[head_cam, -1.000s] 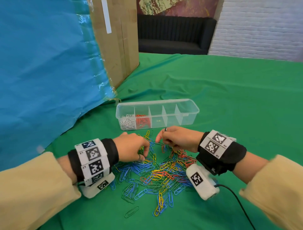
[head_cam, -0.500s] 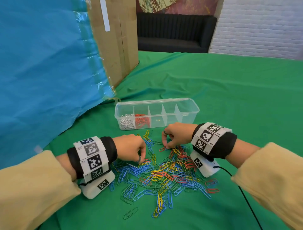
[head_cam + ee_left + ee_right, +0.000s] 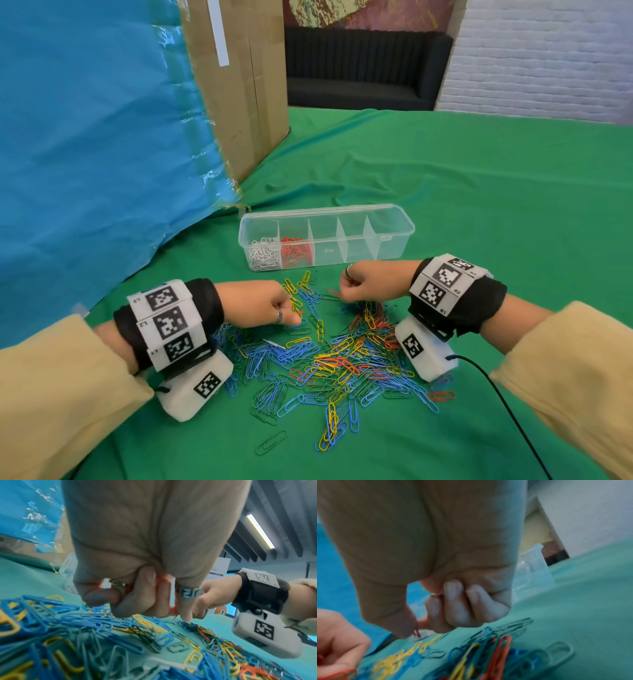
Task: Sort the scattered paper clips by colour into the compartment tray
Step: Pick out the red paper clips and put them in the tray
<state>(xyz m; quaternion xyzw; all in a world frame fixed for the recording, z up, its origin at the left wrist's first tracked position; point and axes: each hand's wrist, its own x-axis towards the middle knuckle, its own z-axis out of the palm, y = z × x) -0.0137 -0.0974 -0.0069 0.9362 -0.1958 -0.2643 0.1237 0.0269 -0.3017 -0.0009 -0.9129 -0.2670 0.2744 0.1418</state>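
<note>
Left grip: my left hand [image 3: 270, 305] is curled over the left side of the paper clip pile [image 3: 329, 363], low against the green surface [image 3: 479, 192]. The left wrist view shows red clips [image 3: 162, 580] bunched inside the curled fingers [image 3: 147, 599], so I read this grip as closed on red clips.

Centre: the unsorted clips (blue, yellow, red, green) lie in a loose heap on the surface toward its near edge. The compartment tray [image 3: 394, 236] stands just beyond the heap. Its leftmost compartment holds white clips [image 3: 265, 255]; the next holds red clips; the remaining three look nearly empty.

Right grip: my right hand [image 3: 366, 284] is closed into a fist at the far right edge of the heap, near the tray front wall. A red clip [image 3: 417, 632] shows between thumb and forefinger.

Failure risks, as I judge them:
- Clips interlock. Lifting a bunch may drag a wrong colour into the red compartment.
- A loosely packed fistful may shed clips during transfer.
- The tray is light; a knock from the wrist unit [image 3: 424, 353] could shift it.

Limits of view: both wrist views are blurred and largely filled by palm. The count of clips held cannot be determined. Green clips are hard to separate from the cloth.
</note>
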